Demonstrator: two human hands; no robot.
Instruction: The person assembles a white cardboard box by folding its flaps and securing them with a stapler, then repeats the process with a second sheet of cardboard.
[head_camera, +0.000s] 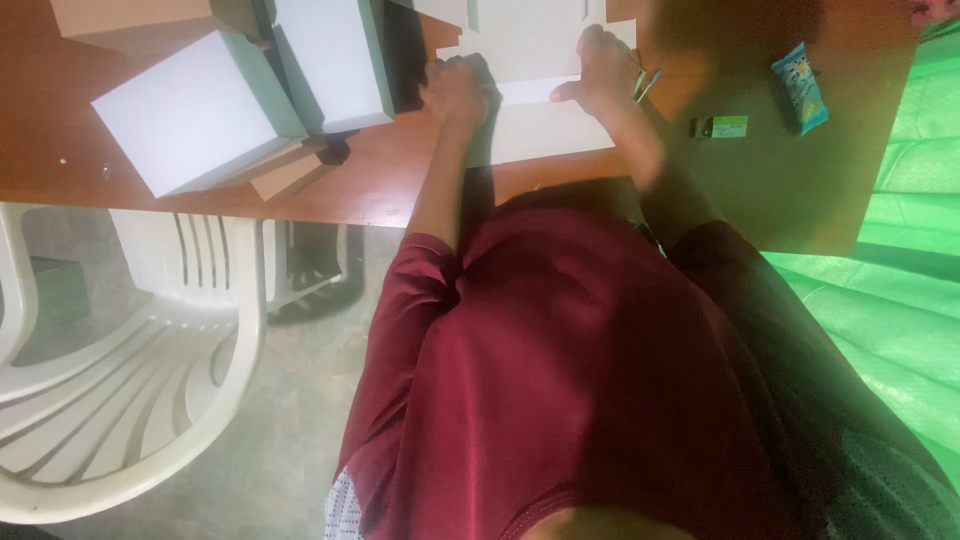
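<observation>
A flat white card sheet (540, 125) lies on the brown table (380, 190) in front of me, partly folded. My left hand (455, 92) rests on its left part with the fingers curled, pressing down. My right hand (605, 68) lies over the sheet's right side, thumb stretched along a fold edge and fingers on the raised flap. Both forearms reach up from my maroon shirt, which fills the lower half of the view.
Two finished white boxes with grey-green sides (200, 110) (335, 60) and a tan box (130, 20) stand at the left. A thin blue tool (648, 84), a small green item (728, 126) and a blue packet (800, 88) lie right. White plastic chair (130, 380) below left; green sheeting (900, 250) right.
</observation>
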